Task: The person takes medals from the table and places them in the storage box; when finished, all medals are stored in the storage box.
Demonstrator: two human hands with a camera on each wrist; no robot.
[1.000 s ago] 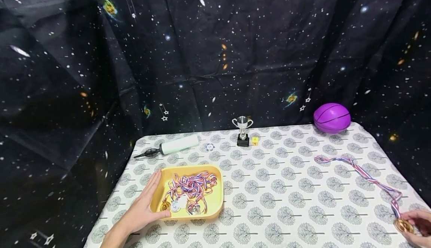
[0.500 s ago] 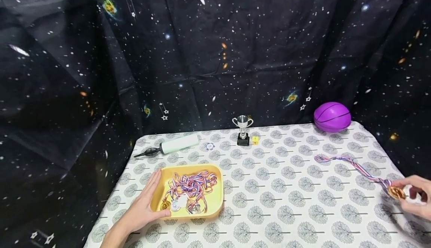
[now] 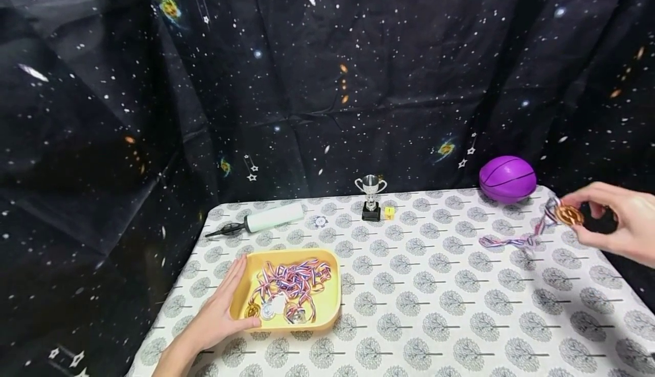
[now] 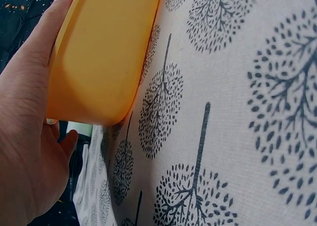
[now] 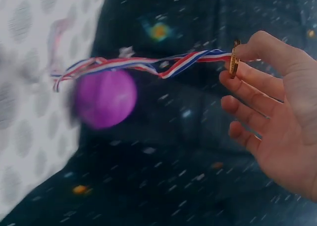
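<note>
My left hand (image 3: 217, 314) rests at the left front corner of a yellow plastic tub (image 3: 335, 303). Its fingers lie straight along the left wall, and the thumb is stretched along the front rim. Inside the tub, striped red, white and blue ribbons (image 3: 294, 279) lie tangled above several medals, including a gold medal (image 3: 252, 310) and a silver one (image 3: 268, 310). At the right, raised over the table, my right hand (image 3: 621, 223) pinches a gold medal (image 5: 235, 60) between thumb and fingers. Its striped ribbon (image 5: 133, 64) trails down, the far end on the cloth in the head view.
Along the back stand a small silver trophy cup (image 3: 370, 198), a yellow cube (image 3: 389, 212) and a purple ball (image 3: 508, 179). A white hand pump (image 3: 273, 218) and a small round token (image 3: 320, 222) lie behind the tub. A dark starry cloth (image 3: 327, 81) hangs around the tree-print tablecloth (image 3: 419, 303).
My right hand has moved up from the near right corner with the gold medal, lifting most of its ribbon off the table. My left hand and the tub have stayed put.
</note>
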